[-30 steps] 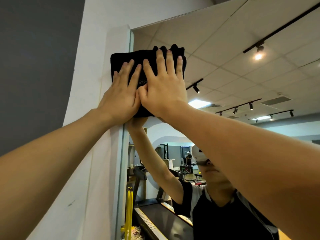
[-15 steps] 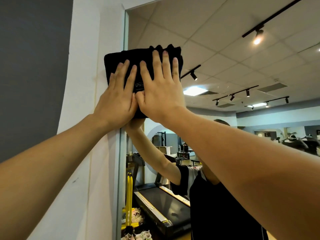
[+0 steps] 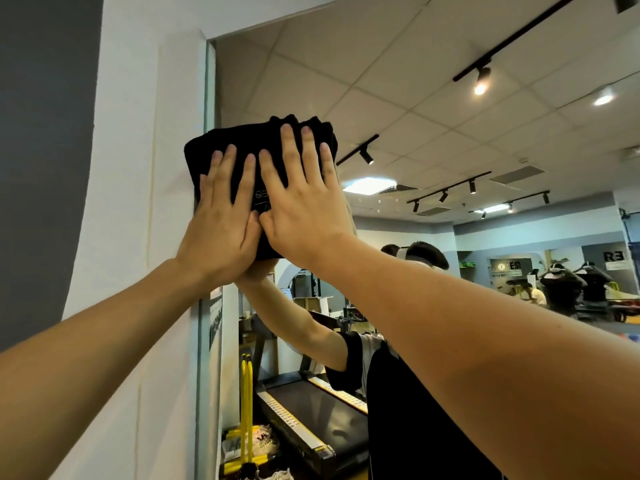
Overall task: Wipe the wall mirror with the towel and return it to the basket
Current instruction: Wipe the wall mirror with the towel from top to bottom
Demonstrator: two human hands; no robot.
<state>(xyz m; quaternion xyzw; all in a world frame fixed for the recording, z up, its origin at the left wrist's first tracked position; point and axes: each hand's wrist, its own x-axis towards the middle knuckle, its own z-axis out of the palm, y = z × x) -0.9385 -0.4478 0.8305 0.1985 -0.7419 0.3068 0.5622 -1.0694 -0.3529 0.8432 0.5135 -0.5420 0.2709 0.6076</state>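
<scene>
Black towel [image 3: 225, 147] pressed flat on wall mirror [image 3: 433, 140], upper left corner | left hand [image 3: 221, 233], right hand [image 3: 304, 206]: fingers spread flat, not gripping | towel print unreadable | reflected sign [image 3: 613, 257] "RE" reversed

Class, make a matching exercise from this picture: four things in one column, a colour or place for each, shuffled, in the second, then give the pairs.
Things:
1. towel
2. left hand
3. right hand
4. wall

Descriptions:
A. white, left of the mirror
B. black, pressed on the glass
C. flat on the towel's left part
D. flat on the towel's right part

Pairs: 1-B, 2-C, 3-D, 4-A
</scene>
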